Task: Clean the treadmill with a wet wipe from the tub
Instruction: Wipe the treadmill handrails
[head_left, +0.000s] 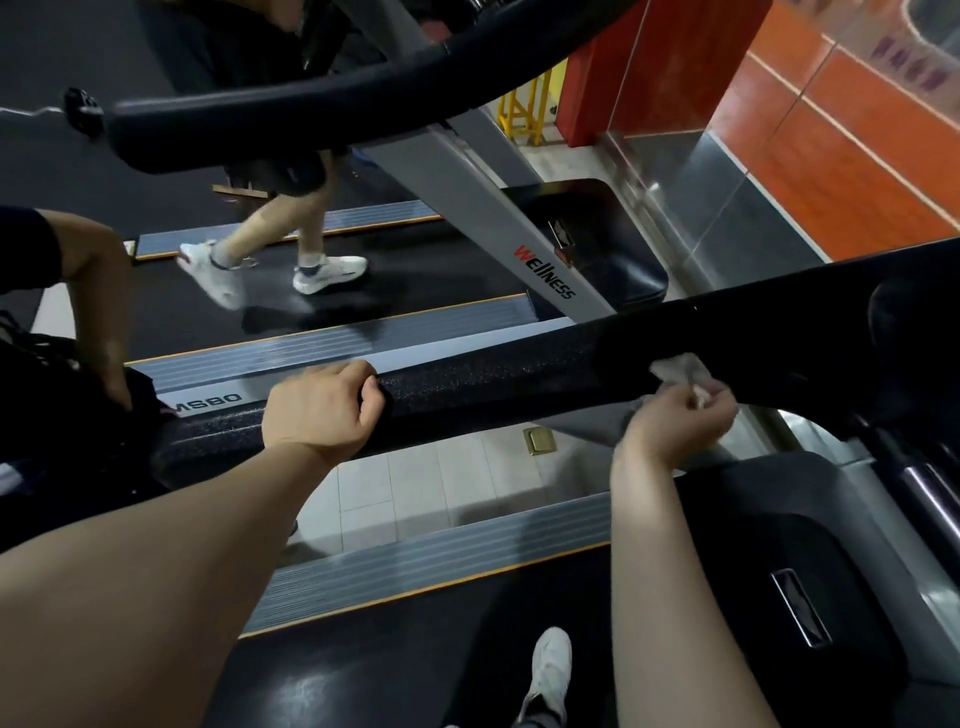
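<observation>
The treadmill's black padded handrail (493, 384) runs across the middle of the head view, from lower left to upper right. My left hand (322, 405) is wrapped around the rail, fingers curled over its top. Further right, my right hand (680, 421) pinches a crumpled white wet wipe (675, 370) against the underside of the same rail. The treadmill's black belt (415, 665) and ribbed grey side rail (441, 561) lie below, with my white shoe (550, 670) on the belt. No tub is in view.
A person in white sneakers (327, 273) walks on the neighbouring treadmill, beyond a grey upright (467, 197) marked Wellness. Another person's arm (98, 291) is at the left edge. Pale floor tiles (441, 483) show between the machines. Orange wall panels (841, 130) are at the upper right.
</observation>
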